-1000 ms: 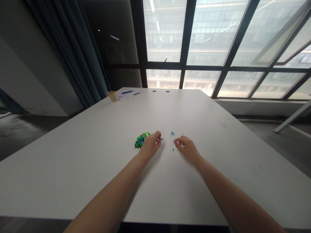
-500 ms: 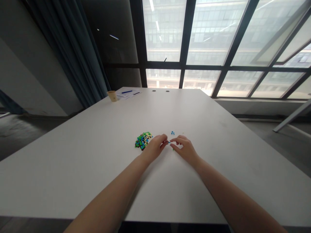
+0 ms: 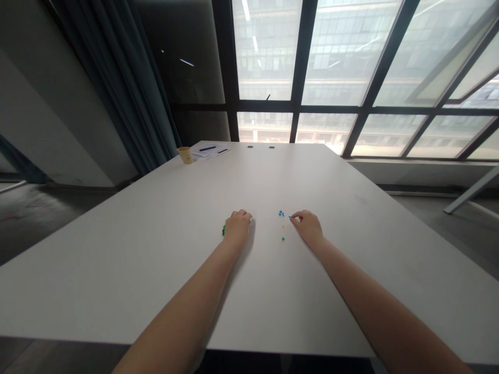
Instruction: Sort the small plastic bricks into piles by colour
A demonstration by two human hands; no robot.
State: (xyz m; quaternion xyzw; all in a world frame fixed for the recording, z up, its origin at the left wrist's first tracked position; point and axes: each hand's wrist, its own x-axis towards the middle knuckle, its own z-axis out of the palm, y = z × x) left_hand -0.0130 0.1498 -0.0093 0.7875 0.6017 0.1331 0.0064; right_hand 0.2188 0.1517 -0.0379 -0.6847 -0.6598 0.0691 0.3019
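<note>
The right hand [image 3: 307,226] and left hand [image 3: 237,226] have parted, so each apparently works separately: the right's fingers pinch a blue piece [image 3: 290,216] right of the blue cluster [image 3: 281,213], while the left covers most of the pile [image 3: 223,230] at left, its hold unclear. A pale piece [image 3: 283,226] now shows between cluster and nearer green piece [image 3: 283,239].

A pile of small pieces [image 3: 223,230] is mostly hidden by the left hand [image 3: 238,223]; only a strip of green with darker bits shows at its edge. A loose cluster of tiny blue pieces [image 3: 280,212] lies to the right. Just beside it, a blue piece [image 3: 290,216] pokes from the right hand's [image 3: 307,225] fingertips. Nearer lies a pale orange piece [image 3: 283,226], then a green piece [image 3: 283,239].
</note>
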